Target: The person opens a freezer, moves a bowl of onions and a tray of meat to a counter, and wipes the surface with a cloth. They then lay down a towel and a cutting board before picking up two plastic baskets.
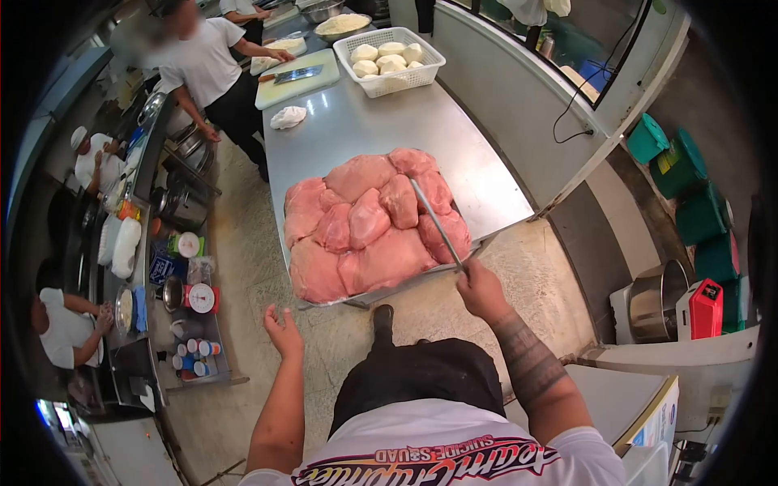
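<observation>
My right hand (484, 290) is closed around the handle end of a long, narrow knife (438, 223). Its blade points away from me and lies over the right side of a heap of raw meat (369, 215). The large, pale pink pieces are packed together at the near end of the steel table (486, 174); whatever lies under them is mostly hidden. Off the table's near left corner, my left hand (283, 332) is held in the air with fingers apart and nothing in it.
A white cloth-like bundle (288, 117), a cutting board (324, 79) with a cleaver (297, 74), and a white basket (397, 85) of pale round pieces sit farther along the table. A co-worker (207, 61) stands at its left side. Shelves with a scale (201, 298) line the left.
</observation>
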A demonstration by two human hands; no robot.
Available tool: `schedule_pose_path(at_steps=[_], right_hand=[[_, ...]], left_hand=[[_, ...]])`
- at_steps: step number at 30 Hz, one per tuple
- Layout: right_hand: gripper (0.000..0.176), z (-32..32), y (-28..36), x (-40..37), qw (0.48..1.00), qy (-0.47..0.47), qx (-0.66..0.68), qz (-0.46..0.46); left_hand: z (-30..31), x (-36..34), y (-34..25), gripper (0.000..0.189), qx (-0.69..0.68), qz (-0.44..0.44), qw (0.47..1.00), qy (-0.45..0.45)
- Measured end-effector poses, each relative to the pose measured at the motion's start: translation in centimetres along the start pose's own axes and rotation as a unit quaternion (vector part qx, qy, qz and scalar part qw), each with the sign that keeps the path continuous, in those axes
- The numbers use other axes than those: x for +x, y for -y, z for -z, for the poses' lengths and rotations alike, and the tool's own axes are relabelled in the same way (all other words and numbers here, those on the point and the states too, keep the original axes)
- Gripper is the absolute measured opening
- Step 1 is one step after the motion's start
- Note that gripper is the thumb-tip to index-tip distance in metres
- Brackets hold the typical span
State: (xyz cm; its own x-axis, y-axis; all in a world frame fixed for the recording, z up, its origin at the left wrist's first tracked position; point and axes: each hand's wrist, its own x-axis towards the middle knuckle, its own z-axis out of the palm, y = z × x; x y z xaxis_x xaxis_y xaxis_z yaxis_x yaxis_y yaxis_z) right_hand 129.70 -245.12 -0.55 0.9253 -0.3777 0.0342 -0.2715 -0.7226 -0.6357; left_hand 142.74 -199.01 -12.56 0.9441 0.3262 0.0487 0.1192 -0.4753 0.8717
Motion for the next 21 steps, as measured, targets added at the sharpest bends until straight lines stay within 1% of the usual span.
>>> schedule_pose_path(at_steps=[2, 4, 6, 7, 8, 10, 11, 12, 13, 15, 16, 19, 21], right_hand=[[0.022, -1.7, 2.1, 3.1, 1.000, 0.001, -0.008, 0.015], [0.023, -3.8, 3.1, 6.4, 0.983, -0.086, 0.008, 0.163], [0.024, -3.6, 6.5, 8.2, 0.988, -0.077, -0.065, 0.119], [0.025, -3.9, 7.4, 8.6, 0.987, -0.077, -0.102, 0.100], [0.025, -4.1, 8.0, 8.9, 0.990, -0.047, -0.104, 0.083], [0.026, -4.6, 9.0, 9.1, 0.993, 0.013, -0.109, 0.046], [0.027, -5.5, 8.8, 9.5, 0.995, 0.011, -0.097, 0.038], [0.027, -6.7, 7.9, 10.0, 0.996, 0.009, -0.085, 0.029], [0.028, -6.7, 7.7, 10.7, 0.997, 0.012, -0.074, 0.016], [0.031, -5.8, 7.9, 11.2, 0.992, 0.029, -0.123, 0.015], [0.033, -5.1, 8.1, 11.6, 0.988, 0.037, -0.148, 0.013], [0.032, -3.5, 7.5, 12.8, 0.995, 0.001, -0.094, 0.024], [0.028, -2.6, 4.6, 15.9, 0.993, -0.027, -0.083, 0.080]], left_hand=[[0.7, -2.3, -0.4, 0.047, -0.008, 0.019, 1.000, 0.020], [1.8, -4.8, -0.4, 0.048, 0.034, -0.013, 0.999, 0.041], [4.0, -7.1, -0.6, 0.047, 0.073, -0.038, 0.995, 0.063], [5.0, -8.5, 0.3, 0.047, 0.086, -0.054, 0.992, 0.070], [6.1, -9.9, 1.2, 0.046, 0.101, -0.070, 0.989, 0.078], [8.8, -12.7, 3.7, 0.044, 0.129, -0.022, 0.986, 0.100], [10.0, -14.1, 4.7, 0.043, 0.142, 0.003, 0.983, 0.112], [11.2, -15.7, 4.4, 0.041, 0.153, 0.048, 0.981, 0.109], [12.8, -17.1, 3.1, 0.040, 0.167, 0.096, 0.975, 0.109], [15.2, -19.8, 8.1, 0.042, 0.203, 0.087, 0.966, 0.136], [16.3, -21.0, 9.5, 0.042, 0.218, 0.101, 0.959, 0.150], [18.9, -23.6, 12.2, 0.043, 0.263, 0.144, 0.933, 0.198], [21.2, -24.7, 11.8, 0.045, 0.293, 0.179, 0.911, 0.228]])
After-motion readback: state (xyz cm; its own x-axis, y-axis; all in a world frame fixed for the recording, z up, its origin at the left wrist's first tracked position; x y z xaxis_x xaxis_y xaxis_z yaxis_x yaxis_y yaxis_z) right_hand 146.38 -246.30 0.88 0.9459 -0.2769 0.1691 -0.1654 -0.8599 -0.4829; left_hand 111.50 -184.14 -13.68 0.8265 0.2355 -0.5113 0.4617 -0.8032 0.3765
